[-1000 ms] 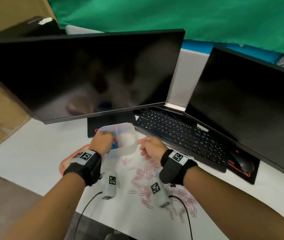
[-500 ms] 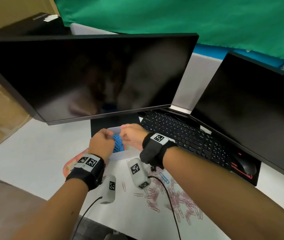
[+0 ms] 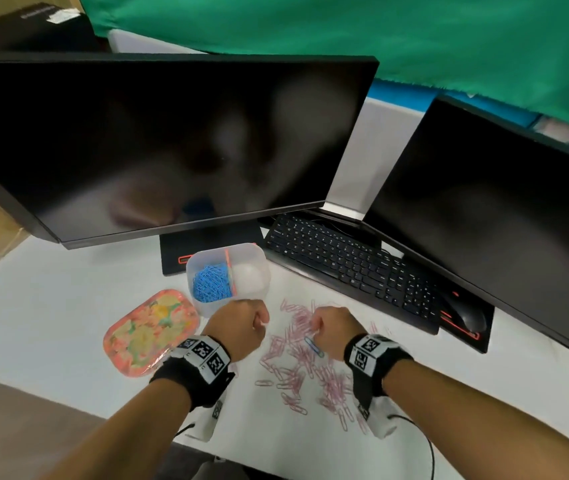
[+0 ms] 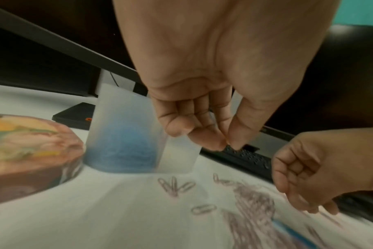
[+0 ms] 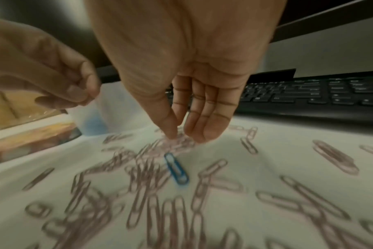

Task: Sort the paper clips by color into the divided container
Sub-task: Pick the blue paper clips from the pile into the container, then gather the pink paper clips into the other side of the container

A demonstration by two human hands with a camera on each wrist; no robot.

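Observation:
A translucent divided container [image 3: 207,308] stands upright in front of the monitor base. Its left compartment holds a heap of blue clips [image 3: 212,282]; the right compartment looks empty. Pink clips [image 3: 297,358] lie scattered on the white table, with a single blue clip [image 3: 313,346] among them. My left hand [image 3: 241,327] hovers just in front of the container, fingers curled, thumb tip against the index finger, nothing visible in it [image 4: 227,145]. My right hand [image 5: 185,136] points down at the pink pile, its fingertips at the clips, just beyond the blue clip [image 5: 176,169].
A flowered orange lid [image 3: 151,332] lies left of the container. A black keyboard [image 3: 345,268] and mouse [image 3: 463,313] sit to the right behind the clips. Two dark monitors [image 3: 172,150] [image 3: 501,220] close off the back.
Both hands have left the container and drawn back toward me. The right hand has come down to the pink pile. The container now stands alone on the table.

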